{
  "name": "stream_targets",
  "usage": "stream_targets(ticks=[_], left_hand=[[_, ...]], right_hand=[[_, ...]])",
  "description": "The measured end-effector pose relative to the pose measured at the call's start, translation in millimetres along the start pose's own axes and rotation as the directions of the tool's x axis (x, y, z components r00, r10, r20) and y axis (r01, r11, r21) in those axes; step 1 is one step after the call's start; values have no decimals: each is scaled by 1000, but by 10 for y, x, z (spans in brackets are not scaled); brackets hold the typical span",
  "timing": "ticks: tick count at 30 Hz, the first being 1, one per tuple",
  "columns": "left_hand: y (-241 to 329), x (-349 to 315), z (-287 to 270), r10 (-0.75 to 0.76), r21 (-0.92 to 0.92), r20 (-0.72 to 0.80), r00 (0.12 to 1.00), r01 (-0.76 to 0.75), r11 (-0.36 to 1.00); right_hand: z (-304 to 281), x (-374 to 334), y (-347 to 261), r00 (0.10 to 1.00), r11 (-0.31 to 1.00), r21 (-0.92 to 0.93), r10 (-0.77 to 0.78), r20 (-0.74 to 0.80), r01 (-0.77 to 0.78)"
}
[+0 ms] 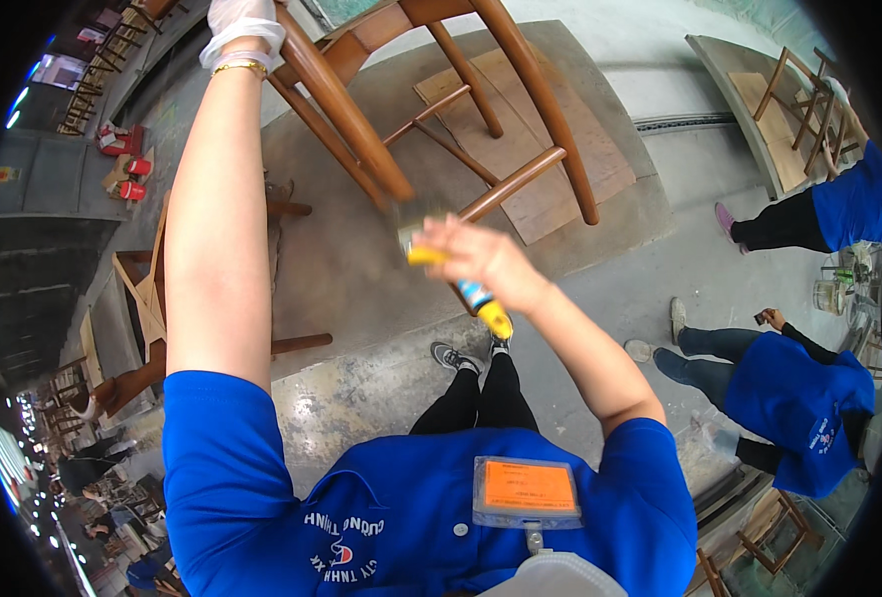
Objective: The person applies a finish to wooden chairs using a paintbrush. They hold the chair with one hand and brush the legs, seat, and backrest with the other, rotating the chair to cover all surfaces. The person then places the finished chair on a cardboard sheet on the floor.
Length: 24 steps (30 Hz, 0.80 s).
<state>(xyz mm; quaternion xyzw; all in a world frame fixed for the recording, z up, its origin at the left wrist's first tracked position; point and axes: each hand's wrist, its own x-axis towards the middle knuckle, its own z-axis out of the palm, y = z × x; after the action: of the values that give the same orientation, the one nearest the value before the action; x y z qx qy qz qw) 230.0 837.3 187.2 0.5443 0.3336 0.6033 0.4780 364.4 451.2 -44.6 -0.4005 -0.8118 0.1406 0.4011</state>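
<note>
Brown chair (356, 124), twelve o'clock, above the worktop (322, 264); gloved left hand (245, 25) at its eleven-o'clock end, grip indeterminable; right hand (476, 257), near centre, pinching a yellow-handled brush (476, 294).

Rungs (514, 185) cross the open gap between the chair legs (557, 124).

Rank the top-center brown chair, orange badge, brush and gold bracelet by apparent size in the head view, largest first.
1. Brown chair
2. Orange badge and brush: too close to rank; the brush looks longer but narrower.
3. Gold bracelet
</note>
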Motion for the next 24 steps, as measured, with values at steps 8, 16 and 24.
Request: stream_targets(ticks=[8,16,24], left_hand=[[219,-242,144,-127,-135,133,983,145,980],[28,-172,223,0,101,310,951,-33,994],[298,-281,488,3,-273,550,835,176,946]], right_hand=[[272,-459,-196,785,964,27,200,587,-266],[-523,1510,374,974,902,-410,-196,-117,132],[-727,93,-18,886,946,204,142,441,-253]])
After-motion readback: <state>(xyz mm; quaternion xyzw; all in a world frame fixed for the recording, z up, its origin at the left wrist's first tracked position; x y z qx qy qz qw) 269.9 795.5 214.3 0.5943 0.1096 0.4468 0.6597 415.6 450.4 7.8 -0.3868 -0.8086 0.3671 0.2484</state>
